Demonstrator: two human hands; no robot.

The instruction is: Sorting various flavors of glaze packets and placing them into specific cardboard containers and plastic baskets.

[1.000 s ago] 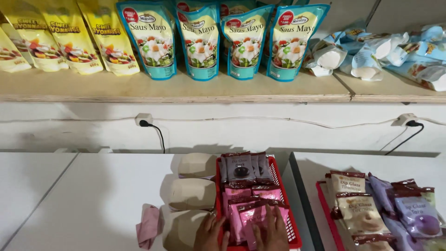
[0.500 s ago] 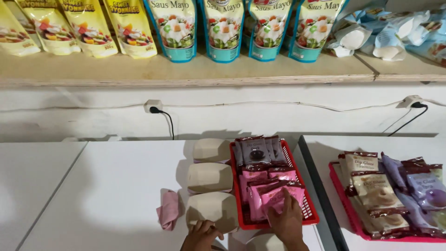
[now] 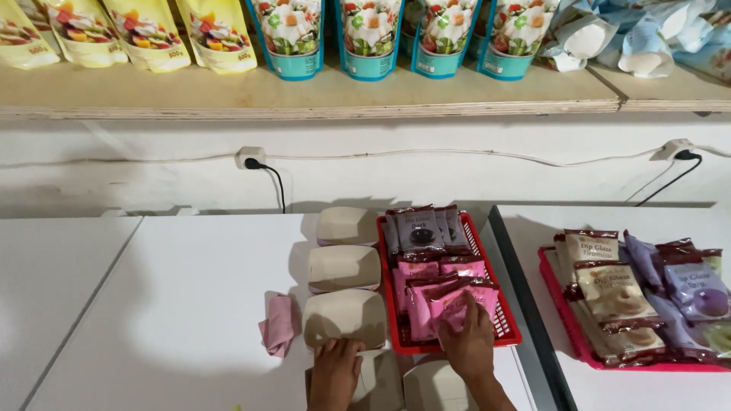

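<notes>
1. Looking down from the head view, the right hand (image 3: pixel 468 342) lay at about 5 o'clock in the frame, fingers spread flat and pressing on the front pink sachet (image 3: pixel 455 303); it pinched nothing that could be seen.
2. That pink sachet stood at the 6 o'clock end of the red basket (image 3: pixel 509 329), with more pink ones behind it and dark brown sachets (image 3: pixel 420 227) toward the basket's 12 o'clock end.
3. The left hand (image 3: pixel 333 371) sat at 6 o'clock in the frame, fingers curled down over the near edge of a beige paper tray (image 3: pixel 346 320); whether it truly gripped the tray or only rested on it I could not tell.
4. Two more beige trays (image 3: pixel 344 266) ran in a line toward 12 o'clock, just beside the basket's 9 o'clock side, and further folded ones lay at the bottom edge between the hands.
5. A pink cloth (image 3: pixel 278 326) lay at 9 o'clock from the near tray, close but apart.
6. A second red basket (image 3: pixel 562 308) of tan and purple sachets sat at 3 o'clock on the neighbouring white table (image 3: pixel 152 304).
7. Judging the risk: the sachets leaned loosely on one another, so a sideways push could topple the row, and the light tray could slide or crumple under the curled fingers
</notes>
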